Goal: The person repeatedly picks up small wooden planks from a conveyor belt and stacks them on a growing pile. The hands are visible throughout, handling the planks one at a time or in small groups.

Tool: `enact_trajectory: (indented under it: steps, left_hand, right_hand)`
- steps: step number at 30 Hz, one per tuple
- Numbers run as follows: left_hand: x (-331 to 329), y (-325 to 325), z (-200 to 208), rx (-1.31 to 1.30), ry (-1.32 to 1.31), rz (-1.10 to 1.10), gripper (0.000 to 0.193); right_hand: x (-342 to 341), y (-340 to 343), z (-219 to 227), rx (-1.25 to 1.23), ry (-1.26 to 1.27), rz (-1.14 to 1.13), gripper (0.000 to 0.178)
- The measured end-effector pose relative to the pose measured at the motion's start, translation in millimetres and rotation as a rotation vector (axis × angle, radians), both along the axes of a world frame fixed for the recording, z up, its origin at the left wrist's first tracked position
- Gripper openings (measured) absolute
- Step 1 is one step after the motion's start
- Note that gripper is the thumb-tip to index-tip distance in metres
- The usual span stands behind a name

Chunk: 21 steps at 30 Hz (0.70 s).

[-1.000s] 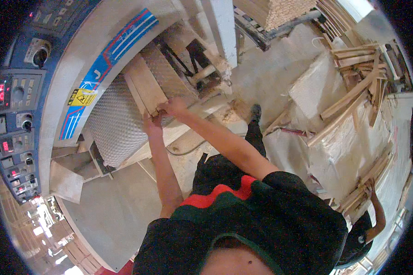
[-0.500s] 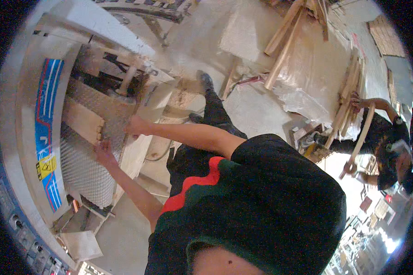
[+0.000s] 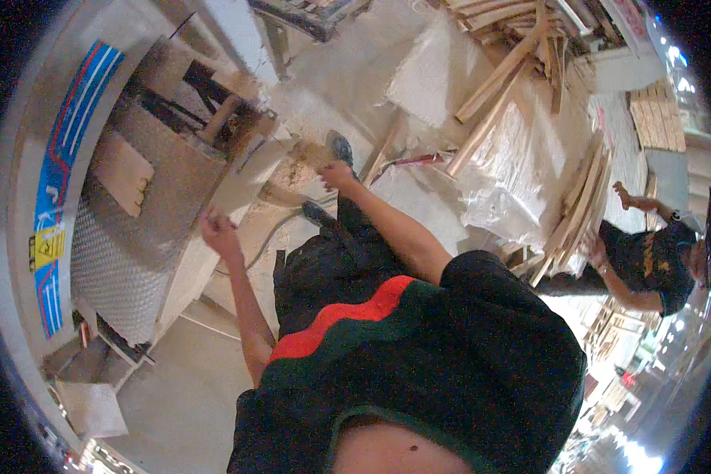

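A flat wooden piece with a notched end, several boards side by side (image 3: 120, 172), lies in the opening of a large machine (image 3: 83, 197), on its dusty bed behind a textured grey roller-like surface (image 3: 118, 265). My left hand (image 3: 220, 232) hangs at the machine's near edge, apart from the wood, its fingers loosely spread with nothing seen in them. Farther right, my right hand (image 3: 337, 177) is held over the floor near my shoe, fingers apart and holding nothing that shows. Both hands are slightly blurred.
Long wooden strips (image 3: 577, 213) lean in a bundle on a plastic-wrapped stack (image 3: 505, 170) to the right. Beside them stands another person (image 3: 640, 261). Sawdust (image 3: 296, 162) lies beside the machine, and a hose (image 3: 272, 233) runs along the floor.
Both my hands have drawn away from the notched wooden piece, the right one farther to the right. The co-worker no longer holds the long strip, and my view has shifted.
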State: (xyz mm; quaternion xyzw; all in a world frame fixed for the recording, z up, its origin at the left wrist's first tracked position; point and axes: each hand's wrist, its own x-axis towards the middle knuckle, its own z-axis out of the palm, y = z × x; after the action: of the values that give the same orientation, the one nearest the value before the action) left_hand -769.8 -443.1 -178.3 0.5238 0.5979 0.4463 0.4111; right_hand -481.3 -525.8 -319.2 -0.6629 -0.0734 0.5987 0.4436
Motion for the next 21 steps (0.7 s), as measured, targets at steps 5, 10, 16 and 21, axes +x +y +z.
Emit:
enact_trajectory:
  steps: [5, 10, 16, 21]
  left_hand:
    - [42.2, -34.0, -8.8, -0.109, 0.092, -0.137, 0.022]
    - [63.5, -72.4, -9.2, -0.418, 0.144, -0.511, 0.03]
    - [17.4, -146.2, -55.2, -0.52, 0.562, -0.793, 0.051]
    - [1.0, -193.1, -76.4, -0.804, 0.741, -0.816, 0.071]
  right_hand:
    - [78.5, -59.9, -16.6, -0.134, 0.022, 0.081, 0.028]
    - [128.4, -108.4, -58.8, -0.214, -0.291, 0.043, 0.026]
    - [105.9, -162.5, -111.1, -0.245, -0.658, 0.521, 0.037]
    - [83.7, -172.8, -188.7, -0.42, -0.89, 0.799, 0.048]
